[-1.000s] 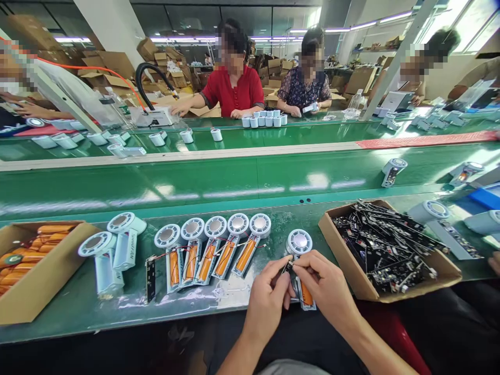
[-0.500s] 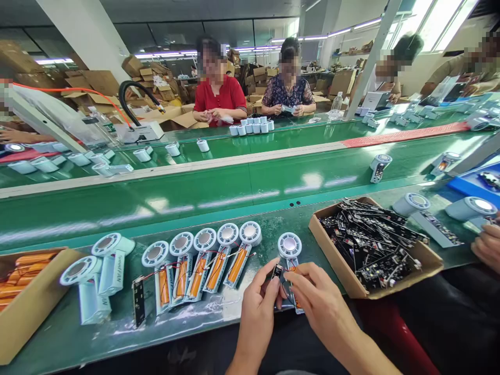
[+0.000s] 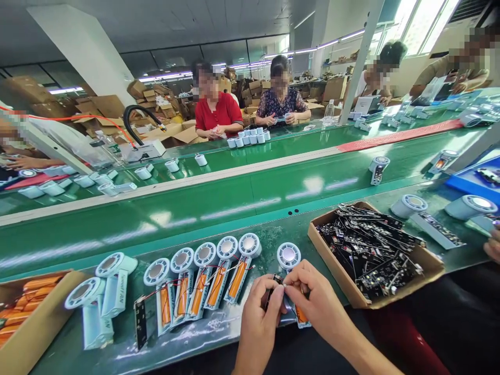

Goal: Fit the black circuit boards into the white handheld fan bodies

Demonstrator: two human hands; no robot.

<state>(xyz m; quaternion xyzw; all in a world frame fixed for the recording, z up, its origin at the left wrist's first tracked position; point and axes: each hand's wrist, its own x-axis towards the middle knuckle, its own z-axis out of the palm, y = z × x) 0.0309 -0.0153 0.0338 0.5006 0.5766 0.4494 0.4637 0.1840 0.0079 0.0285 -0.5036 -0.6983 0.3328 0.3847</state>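
My left hand (image 3: 262, 307) is closed around a small black circuit board (image 3: 270, 296), held upright over the bench's front edge. With thumb and forefinger, my right hand (image 3: 312, 291) pinches a small wire connector (image 3: 284, 285) against the board's top end; the fingers partly hide it. Just behind and under my hands lies a light blue handheld fan (image 3: 289, 255), its orange battery (image 3: 301, 315) showing in the open handle. To the left is a row of several similar fans (image 3: 204, 254) with orange batteries and thin red wires. Another circuit board (image 3: 140, 323) stands by the row's left end.
A cardboard box of circuit boards (image 3: 332, 276) stands to the right, a box of orange batteries (image 3: 50, 323) at far left. Two fan housings (image 3: 94, 323) lie near it. Beyond runs a green conveyor (image 3: 234, 192); several people sit opposite. A neighbour's hand (image 3: 492, 245) is at right.
My right hand has moved slightly left, its fingertips now meeting the board's top end in my left hand. The view has shifted a little, with the bench items lower in frame.
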